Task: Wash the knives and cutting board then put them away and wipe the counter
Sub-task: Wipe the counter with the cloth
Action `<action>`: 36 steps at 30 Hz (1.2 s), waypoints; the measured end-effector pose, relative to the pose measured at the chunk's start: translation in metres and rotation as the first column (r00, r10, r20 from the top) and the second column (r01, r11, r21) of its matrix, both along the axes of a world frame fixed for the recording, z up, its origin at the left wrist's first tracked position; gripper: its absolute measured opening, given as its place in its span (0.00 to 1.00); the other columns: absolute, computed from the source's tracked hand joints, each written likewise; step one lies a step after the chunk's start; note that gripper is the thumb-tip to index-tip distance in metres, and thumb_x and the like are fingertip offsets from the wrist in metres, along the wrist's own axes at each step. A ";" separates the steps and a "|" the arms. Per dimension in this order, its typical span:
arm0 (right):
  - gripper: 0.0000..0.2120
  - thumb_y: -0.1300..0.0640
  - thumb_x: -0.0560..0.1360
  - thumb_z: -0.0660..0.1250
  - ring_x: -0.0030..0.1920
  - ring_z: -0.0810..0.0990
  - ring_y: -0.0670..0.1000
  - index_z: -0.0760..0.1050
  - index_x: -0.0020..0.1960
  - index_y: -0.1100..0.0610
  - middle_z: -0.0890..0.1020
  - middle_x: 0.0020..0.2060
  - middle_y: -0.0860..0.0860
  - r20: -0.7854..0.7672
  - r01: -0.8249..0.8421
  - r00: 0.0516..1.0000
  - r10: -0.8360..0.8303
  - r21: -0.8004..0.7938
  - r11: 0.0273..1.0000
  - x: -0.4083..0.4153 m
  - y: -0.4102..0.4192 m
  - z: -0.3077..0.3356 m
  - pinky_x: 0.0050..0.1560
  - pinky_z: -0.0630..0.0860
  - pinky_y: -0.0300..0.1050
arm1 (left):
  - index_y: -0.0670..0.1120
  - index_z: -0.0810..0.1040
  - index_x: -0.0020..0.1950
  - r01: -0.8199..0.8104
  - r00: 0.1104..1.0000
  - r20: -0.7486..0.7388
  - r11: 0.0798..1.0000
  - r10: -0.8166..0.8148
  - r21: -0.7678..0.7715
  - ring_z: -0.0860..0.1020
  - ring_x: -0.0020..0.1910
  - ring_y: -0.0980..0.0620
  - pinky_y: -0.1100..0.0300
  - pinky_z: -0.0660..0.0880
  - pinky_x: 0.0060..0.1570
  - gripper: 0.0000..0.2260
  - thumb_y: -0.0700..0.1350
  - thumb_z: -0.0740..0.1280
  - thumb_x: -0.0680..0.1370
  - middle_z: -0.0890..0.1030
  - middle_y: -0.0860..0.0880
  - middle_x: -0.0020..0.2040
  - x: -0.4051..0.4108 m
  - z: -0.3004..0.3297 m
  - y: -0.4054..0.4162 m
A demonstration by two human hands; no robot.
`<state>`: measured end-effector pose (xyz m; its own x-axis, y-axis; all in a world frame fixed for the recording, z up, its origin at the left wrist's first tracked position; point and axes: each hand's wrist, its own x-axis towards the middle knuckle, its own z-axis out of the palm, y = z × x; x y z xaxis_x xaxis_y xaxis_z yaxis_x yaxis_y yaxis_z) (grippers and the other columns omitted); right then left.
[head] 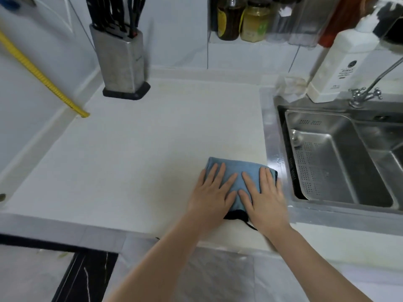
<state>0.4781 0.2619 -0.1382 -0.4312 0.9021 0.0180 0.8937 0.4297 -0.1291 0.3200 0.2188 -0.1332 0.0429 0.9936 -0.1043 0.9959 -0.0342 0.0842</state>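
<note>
A folded blue cloth (234, 171) with a dark edge lies on the white counter (135, 153), close to the sink's left rim. My left hand (212, 192) and my right hand (265, 192) both press flat on the cloth, fingers spread, side by side. A steel knife block (121, 62) stands at the back left of the counter, with several black-handled knives in its slots. No cutting board is in view.
A steel sink (340, 158) with a perforated drain tray sits to the right, its tap (366, 94) behind it. A white bottle (340, 62) stands beside the tap. Jars (254, 20) line a wall shelf. A yellow hose (41, 77) slants down at the left.
</note>
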 end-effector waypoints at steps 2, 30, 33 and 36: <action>0.30 0.40 0.80 0.38 0.72 0.63 0.63 0.65 0.72 0.53 0.67 0.69 0.66 0.010 -0.023 1.000 0.023 0.019 1.000 -0.024 -0.009 0.000 0.71 0.48 0.57 | 0.53 0.64 0.74 -0.046 0.999 0.004 0.999 0.046 -0.002 0.64 0.73 0.44 0.44 0.58 0.70 0.29 0.57 0.35 0.81 0.65 0.44 0.74 -0.025 -0.002 -0.009; 0.28 0.38 0.78 0.44 0.77 0.39 0.54 0.49 0.76 0.44 0.43 0.76 0.58 -0.108 -0.515 0.855 0.507 -0.066 0.855 -0.357 -0.091 -0.004 0.74 0.32 0.56 | 0.59 0.39 0.74 -0.570 0.820 -0.029 0.821 0.571 0.040 0.41 0.77 0.44 0.47 0.40 0.75 0.34 0.68 0.30 0.69 0.45 0.43 0.79 -0.330 -0.010 -0.163; 0.27 0.38 0.79 0.43 0.77 0.40 0.52 0.48 0.76 0.43 0.44 0.77 0.57 -0.079 -0.525 0.850 0.521 -0.052 0.849 -0.336 -0.090 -0.003 0.73 0.31 0.57 | 0.55 0.43 0.77 -0.603 0.796 -0.047 0.797 0.603 0.033 0.41 0.77 0.43 0.48 0.39 0.75 0.37 0.66 0.30 0.69 0.44 0.41 0.78 -0.303 -0.005 -0.161; 0.28 0.37 0.78 0.40 0.76 0.37 0.50 0.46 0.76 0.43 0.42 0.77 0.55 -0.044 -0.523 0.852 0.522 -0.097 0.847 -0.296 -0.091 -0.001 0.72 0.30 0.60 | 0.54 0.43 0.78 -0.606 0.795 -0.024 0.796 0.606 0.018 0.39 0.77 0.43 0.49 0.37 0.74 0.38 0.66 0.29 0.69 0.43 0.40 0.78 -0.263 -0.001 -0.160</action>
